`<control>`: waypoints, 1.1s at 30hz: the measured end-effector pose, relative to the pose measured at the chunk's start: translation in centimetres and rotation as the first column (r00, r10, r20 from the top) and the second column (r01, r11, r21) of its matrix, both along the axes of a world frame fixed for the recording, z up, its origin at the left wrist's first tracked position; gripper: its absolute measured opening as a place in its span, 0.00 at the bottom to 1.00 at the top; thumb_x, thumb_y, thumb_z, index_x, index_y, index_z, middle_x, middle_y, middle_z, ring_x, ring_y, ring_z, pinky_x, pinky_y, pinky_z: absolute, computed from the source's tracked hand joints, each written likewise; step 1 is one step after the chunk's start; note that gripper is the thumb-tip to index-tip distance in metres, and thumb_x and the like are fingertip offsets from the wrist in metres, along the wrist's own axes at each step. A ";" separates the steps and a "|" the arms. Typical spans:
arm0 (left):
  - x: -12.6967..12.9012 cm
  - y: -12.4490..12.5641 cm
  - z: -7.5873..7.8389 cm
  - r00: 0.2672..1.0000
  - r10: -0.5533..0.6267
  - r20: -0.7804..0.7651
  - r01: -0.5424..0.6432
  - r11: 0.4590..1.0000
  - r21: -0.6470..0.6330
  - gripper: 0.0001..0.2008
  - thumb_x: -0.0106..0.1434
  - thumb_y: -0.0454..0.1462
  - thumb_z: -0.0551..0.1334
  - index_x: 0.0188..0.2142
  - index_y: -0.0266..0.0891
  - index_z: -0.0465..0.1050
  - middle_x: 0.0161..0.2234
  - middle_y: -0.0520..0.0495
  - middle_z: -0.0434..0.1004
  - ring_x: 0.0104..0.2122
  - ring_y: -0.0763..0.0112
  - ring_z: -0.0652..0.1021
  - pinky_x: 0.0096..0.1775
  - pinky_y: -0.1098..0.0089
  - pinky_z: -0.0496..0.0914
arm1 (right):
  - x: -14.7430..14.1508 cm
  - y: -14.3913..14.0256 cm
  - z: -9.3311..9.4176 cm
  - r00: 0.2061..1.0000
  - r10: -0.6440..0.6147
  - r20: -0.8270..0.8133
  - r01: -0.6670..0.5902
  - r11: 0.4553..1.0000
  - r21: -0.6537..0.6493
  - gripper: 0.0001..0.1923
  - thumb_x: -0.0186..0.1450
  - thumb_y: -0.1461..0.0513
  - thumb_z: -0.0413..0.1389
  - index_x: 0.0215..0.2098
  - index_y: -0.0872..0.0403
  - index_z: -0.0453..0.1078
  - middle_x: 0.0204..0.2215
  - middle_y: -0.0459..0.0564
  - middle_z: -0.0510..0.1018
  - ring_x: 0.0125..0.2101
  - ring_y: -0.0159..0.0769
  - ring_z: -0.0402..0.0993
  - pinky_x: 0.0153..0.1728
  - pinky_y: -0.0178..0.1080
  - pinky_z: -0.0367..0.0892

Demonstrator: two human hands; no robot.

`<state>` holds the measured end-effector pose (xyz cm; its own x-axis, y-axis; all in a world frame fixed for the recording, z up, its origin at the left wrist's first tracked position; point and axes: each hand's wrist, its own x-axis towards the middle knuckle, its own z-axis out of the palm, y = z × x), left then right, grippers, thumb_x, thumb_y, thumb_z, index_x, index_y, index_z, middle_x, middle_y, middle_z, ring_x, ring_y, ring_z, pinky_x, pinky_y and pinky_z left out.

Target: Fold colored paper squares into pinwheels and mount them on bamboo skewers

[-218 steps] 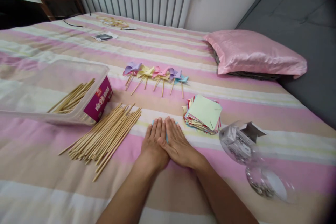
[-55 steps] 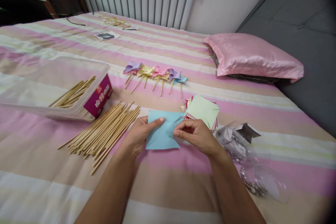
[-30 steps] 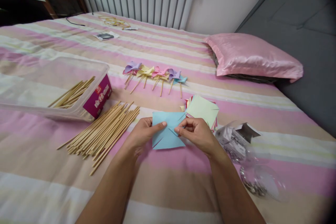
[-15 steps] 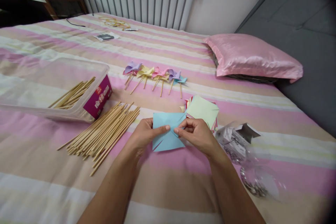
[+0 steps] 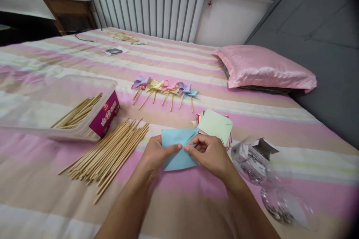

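A light blue paper square (image 5: 176,148) with cut corners is held just above the striped bedspread (image 5: 174,201). My left hand (image 5: 155,153) pinches its middle with thumb on top. My right hand (image 5: 210,153) pinches a flap folded toward the centre, fingertips touching the left thumb. A stack of coloured paper squares (image 5: 215,126) lies just behind my right hand. A loose pile of wooden sticks (image 5: 109,153) lies to the left of my left hand.
Several finished paper pinwheels on sticks (image 5: 165,89) lie in a row further back. A clear plastic tub (image 5: 56,104) with more sticks sits at left. A clear jar of pins (image 5: 252,157) and its lid (image 5: 286,205) lie at right, a pink pillow (image 5: 263,69) behind.
The hands went from pressing flat on the paper to lifting it and folding its flaps toward the centre. In the last half second the view tilted up; the grip stayed.
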<state>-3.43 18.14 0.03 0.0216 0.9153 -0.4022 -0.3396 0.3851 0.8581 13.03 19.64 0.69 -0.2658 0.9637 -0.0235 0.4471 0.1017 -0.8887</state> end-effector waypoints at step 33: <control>1.1 -0.5 0.8 0.993 -0.031 0.113 0.009 0.982 0.191 0.12 0.45 0.40 0.71 0.29 0.35 0.77 0.25 0.49 0.77 0.25 0.72 0.73 0.30 0.73 0.67 | 0.6 0.5 0.2 0.844 -0.139 -0.518 0.013 0.971 -0.239 0.09 0.53 0.58 0.60 0.30 0.56 0.72 0.26 0.49 0.79 0.28 0.37 0.74 0.30 0.36 0.67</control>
